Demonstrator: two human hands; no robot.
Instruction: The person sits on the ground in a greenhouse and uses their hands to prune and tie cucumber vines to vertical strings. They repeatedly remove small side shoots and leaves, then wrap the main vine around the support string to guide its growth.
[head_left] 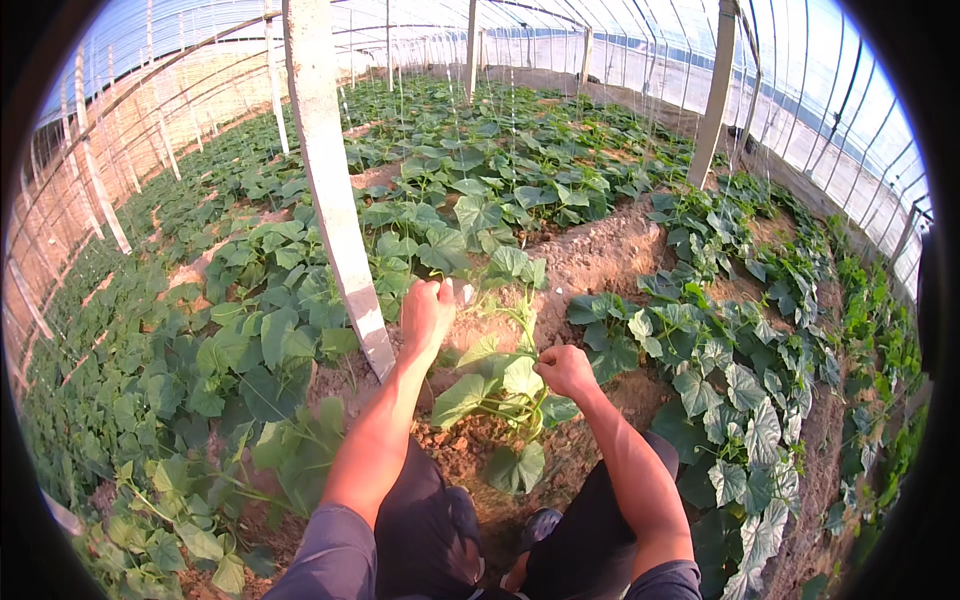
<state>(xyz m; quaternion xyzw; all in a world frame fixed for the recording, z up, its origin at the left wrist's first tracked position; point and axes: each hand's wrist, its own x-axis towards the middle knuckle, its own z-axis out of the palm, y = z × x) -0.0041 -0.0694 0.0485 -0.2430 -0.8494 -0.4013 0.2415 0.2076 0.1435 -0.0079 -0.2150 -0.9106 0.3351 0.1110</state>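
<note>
A young vine plant with broad green leaves grows from brown soil right in front of me. My left hand is raised above it with the fingers closed around something small and pale, possibly a string or clip; I cannot tell which. My right hand is closed on the plant's thin stem near its upper leaves. Both forearms reach in from below, over my dark trousers and one shoe.
A white post stands just left of my left hand. Rows of leafy vines and bare soil paths fill the greenhouse. More posts and hanging strings rise behind. Plastic sheeting arches overhead.
</note>
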